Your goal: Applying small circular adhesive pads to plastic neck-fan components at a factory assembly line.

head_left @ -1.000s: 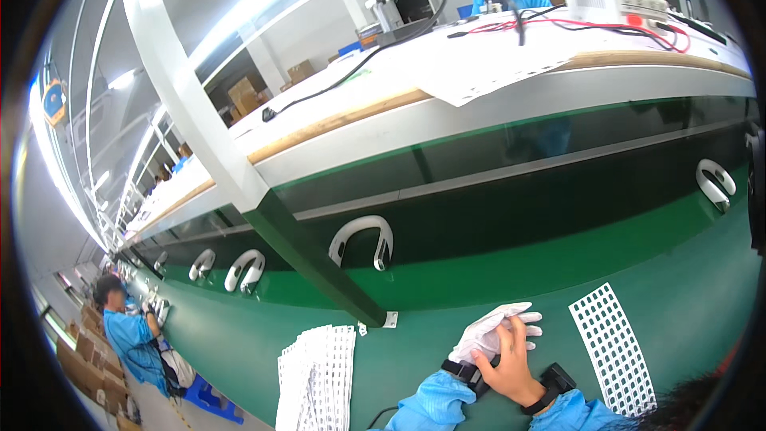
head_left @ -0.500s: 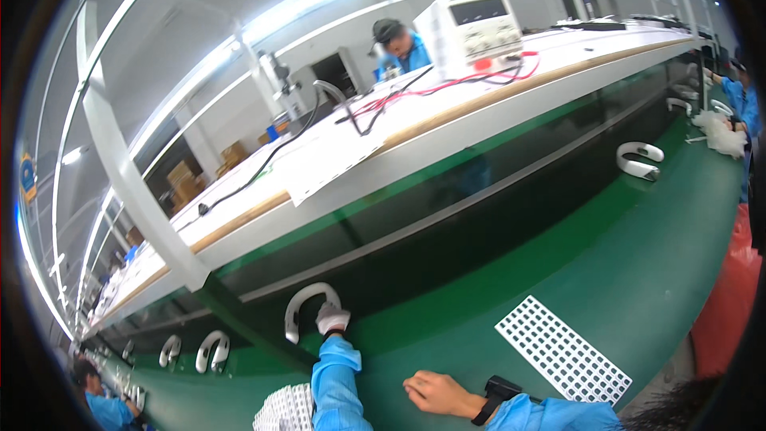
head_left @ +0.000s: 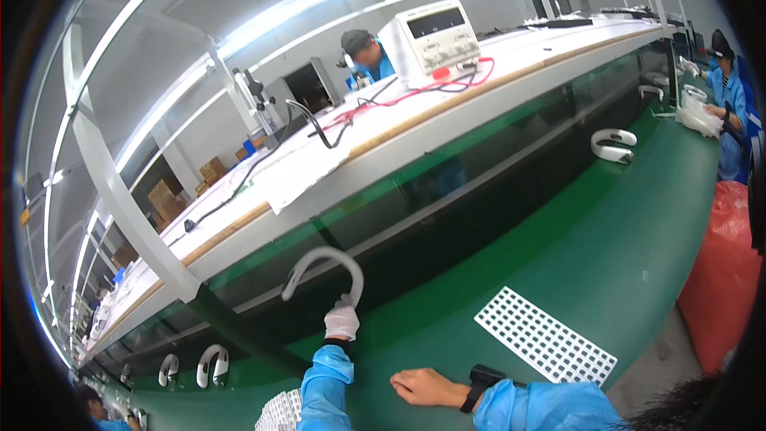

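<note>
My left hand (head_left: 341,321), in a white glove, grips one end of a white curved headband piece (head_left: 319,265) that stands arched over the green conveyor belt (head_left: 606,223). My bare right hand (head_left: 420,388) lies flat on the belt close to me, holding nothing, with a black watch (head_left: 482,377) on its wrist. Both forearms are in blue sleeves. A white perforated tray (head_left: 544,336) lies just right of my right hand.
More white headband pieces sit along the belt at the far right (head_left: 613,144) and lower left (head_left: 211,364). A second perforated tray (head_left: 279,413) is at the bottom edge. A red bag (head_left: 730,271) stands right. A raised shelf carries a power supply box (head_left: 431,36) and cables. Co-workers sit behind (head_left: 363,52) and right (head_left: 722,72).
My hands were together a second ago. The left hand has since reached forward and taken hold of the headband piece, while the right hand settled flat on the belt. The view turned right.
</note>
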Demonstrator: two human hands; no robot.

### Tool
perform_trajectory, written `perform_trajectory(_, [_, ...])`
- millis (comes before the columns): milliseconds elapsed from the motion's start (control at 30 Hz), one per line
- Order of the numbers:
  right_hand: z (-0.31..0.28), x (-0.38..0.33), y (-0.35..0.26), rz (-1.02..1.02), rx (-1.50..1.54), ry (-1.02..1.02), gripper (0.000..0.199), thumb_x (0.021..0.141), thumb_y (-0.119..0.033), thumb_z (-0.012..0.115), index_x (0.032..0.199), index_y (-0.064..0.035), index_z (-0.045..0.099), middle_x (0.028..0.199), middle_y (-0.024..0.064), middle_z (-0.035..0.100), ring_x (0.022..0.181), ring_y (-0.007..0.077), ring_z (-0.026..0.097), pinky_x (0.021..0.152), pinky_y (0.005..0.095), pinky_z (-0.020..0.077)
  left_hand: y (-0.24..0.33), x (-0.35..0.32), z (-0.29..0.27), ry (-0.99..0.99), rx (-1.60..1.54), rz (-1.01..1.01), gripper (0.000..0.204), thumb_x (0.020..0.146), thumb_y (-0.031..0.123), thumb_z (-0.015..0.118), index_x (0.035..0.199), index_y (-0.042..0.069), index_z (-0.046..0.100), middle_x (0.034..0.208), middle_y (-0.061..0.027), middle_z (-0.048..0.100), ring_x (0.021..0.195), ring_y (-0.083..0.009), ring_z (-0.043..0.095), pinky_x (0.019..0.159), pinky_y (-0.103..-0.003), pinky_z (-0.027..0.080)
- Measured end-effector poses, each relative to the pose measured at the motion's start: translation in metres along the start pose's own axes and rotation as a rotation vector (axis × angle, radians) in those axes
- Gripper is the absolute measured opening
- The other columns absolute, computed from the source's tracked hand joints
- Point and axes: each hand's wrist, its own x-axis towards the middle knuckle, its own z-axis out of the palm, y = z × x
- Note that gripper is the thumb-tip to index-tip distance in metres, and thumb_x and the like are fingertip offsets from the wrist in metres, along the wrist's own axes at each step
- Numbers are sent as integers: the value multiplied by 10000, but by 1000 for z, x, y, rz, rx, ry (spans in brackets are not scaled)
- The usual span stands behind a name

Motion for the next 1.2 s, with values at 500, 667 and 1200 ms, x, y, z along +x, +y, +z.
perform_trajectory(500, [-155,-13,-48,425,-341,-173,193,874,-175,566,864,-9,663,756,218,660,728,415,658,679,510,541,142,-34,-68,207,-338,-95,232,847,268,651,893,53,575,823,-186,666,700,-348,687,587,-462,556])
perform_trajectory(667, [-196,-34,33,626,-540,162,216,834,-51,594,1027,4,674,880,255,675,895,422,654,816,478,528,130,-50,-96,114,-367,-345,451,811,500,683,871,78,535,743,-141,667,667,-348,693,556,-448,554])
perform_trajectory(1200, [-219,-24,43,935,-299,-80,190,840,-120,719,964,5,647,856,152,643,680,266,662,595,388,533,170,-101,-136,-529,-2069,-471,475,804,46,759,1137,32,422,892,-121,608,625,-221,682,467,-313,584])
